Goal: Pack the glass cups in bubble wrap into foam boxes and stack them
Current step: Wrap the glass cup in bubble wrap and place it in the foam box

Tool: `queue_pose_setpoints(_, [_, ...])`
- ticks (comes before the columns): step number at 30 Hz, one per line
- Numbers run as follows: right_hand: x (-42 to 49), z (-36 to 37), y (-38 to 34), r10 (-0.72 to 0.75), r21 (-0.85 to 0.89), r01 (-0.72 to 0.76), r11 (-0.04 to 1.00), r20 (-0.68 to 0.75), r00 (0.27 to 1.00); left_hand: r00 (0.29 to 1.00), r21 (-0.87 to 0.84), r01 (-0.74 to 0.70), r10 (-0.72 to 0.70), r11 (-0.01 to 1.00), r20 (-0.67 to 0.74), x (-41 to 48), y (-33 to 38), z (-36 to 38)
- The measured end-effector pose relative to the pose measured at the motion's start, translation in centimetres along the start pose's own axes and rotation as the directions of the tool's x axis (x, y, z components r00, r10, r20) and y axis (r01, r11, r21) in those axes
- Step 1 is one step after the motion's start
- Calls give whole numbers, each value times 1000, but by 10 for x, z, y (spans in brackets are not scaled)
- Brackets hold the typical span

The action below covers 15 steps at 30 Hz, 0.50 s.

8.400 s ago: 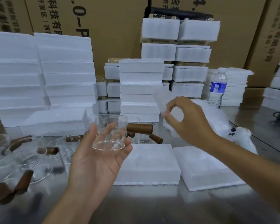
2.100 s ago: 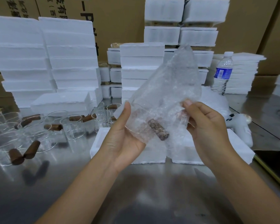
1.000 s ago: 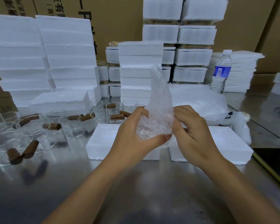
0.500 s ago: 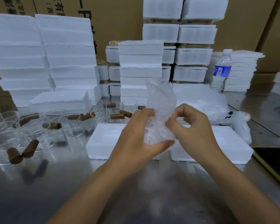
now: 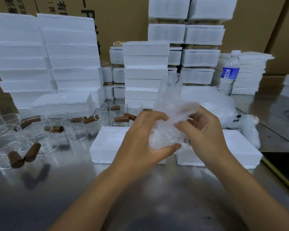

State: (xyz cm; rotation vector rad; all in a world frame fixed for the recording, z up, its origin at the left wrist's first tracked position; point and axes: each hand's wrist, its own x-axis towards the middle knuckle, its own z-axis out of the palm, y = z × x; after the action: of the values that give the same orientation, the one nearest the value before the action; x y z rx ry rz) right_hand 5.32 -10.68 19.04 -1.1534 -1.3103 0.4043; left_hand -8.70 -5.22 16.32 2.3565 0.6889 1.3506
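Centrally — left hand, right hand round bubble wrap (over foam boxes' edge)

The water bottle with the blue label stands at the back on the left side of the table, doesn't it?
Not quite. The water bottle stands at the back on the right side of the table, not the left, just in front of a stack of thin foam sheets. Its label is blue, as you said. The head view shows this.

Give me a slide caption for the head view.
Left hand and right hand grip a bubble-wrap bundle over two foam boxes.
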Motion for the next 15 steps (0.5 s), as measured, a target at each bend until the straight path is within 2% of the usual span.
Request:
queue_pose_setpoints(4, [-5,4,-1,-86,-73,91,993,63,994,999,-58,45,-46,997,-9,0,-3,-1])
queue_pose_setpoints(7, [-5,6,1,-117,-125,122,985,47,992,998,-76,70,-71,995,-1,-1,-4,0])
queue_pose_setpoints(10, [-3,6,5,-31,-110,39,993,72,997,996,-136,89,-90,987,2,-1,-3,0])
queue_pose_setpoints(12, [-2,5,7,35,-105,-26,994,85,996,999,-105,47,-46,993,11,-1,-1,0])
queue_pose_setpoints(15, [2,3,11,75,-137,-70,988,33,997,999,-22,-16,17,1000,45,-2,0,-1])
